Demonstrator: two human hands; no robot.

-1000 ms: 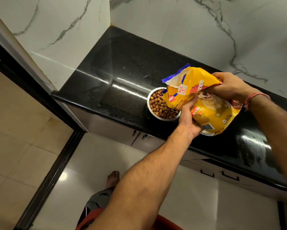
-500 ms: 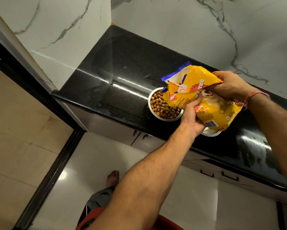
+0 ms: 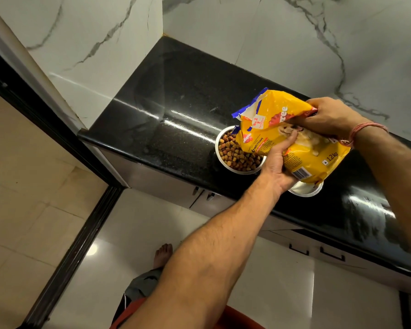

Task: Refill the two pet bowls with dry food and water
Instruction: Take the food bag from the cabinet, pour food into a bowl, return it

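Observation:
A yellow bag of dry pet food (image 3: 266, 124) is tilted with its torn-open mouth toward the left, above a steel bowl (image 3: 225, 165) that holds brown kibble (image 3: 233, 155). My left hand (image 3: 278, 162) grips the bag's near side from below. My right hand (image 3: 328, 117) holds its upper far end. A second steel bowl (image 3: 305, 190) sits to the right, mostly hidden under the bag; only its near rim shows.
Both bowls stand near the front edge of a black granite counter (image 3: 176, 96) set in a corner of white marbled walls (image 3: 223, 24). Cabinet fronts with dark handles (image 3: 332, 255) run below. My bare foot (image 3: 162, 254) is on the glossy floor.
The bag has lifted slightly and shifted a little to the right over the kibble bowl. My left hand's fingers have slid further up the bag's side.

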